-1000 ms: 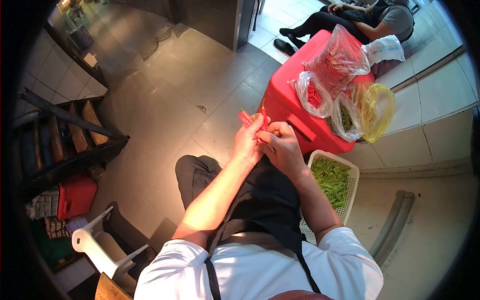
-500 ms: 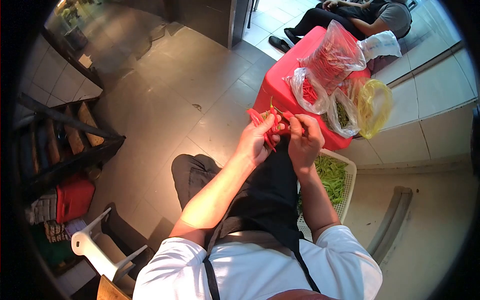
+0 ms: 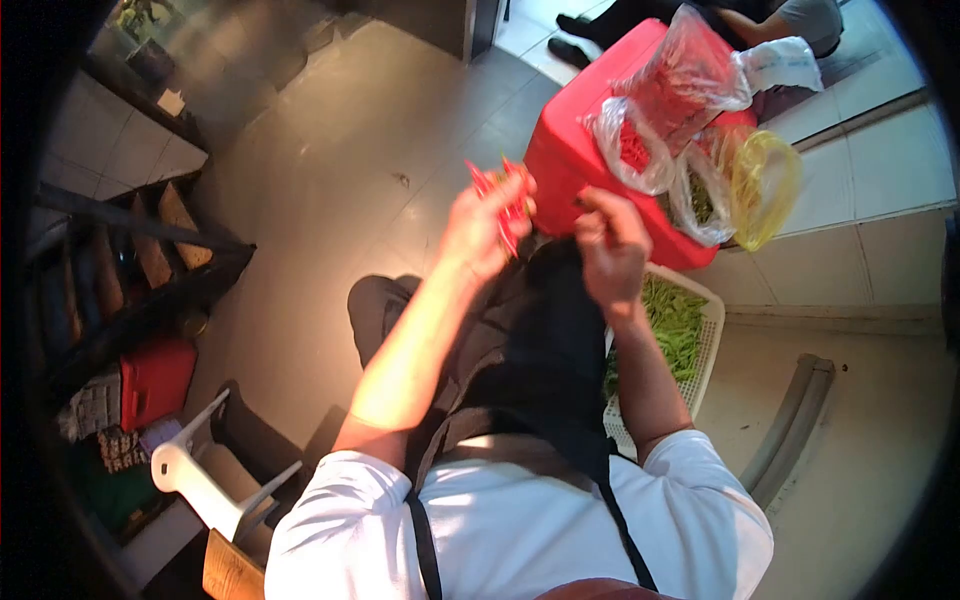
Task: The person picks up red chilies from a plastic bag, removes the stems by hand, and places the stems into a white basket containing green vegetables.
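My left hand (image 3: 478,228) is closed around several red chilies (image 3: 512,208) above my lap. To its right, my right hand (image 3: 612,240) is raised apart from it with curled fingers; a small dark bit shows near the fingertips, too small to name. Beyond them is a red box (image 3: 570,130) carrying a clear bag of red chilies (image 3: 634,148), a larger filled clear bag (image 3: 688,75), a clear bag with green contents (image 3: 703,200) and a yellow bag (image 3: 765,190).
A white basket (image 3: 712,330) of green chilies (image 3: 672,330) stands beside my right forearm. Another person's legs and arm show behind the red box. At the lower left are a white stool (image 3: 200,490), a red container (image 3: 158,380) and a dark rack (image 3: 130,300).
My hands have moved apart, the left one going left with the red chilies. My right hand has let go of the chili stem area. The view has shifted slightly.
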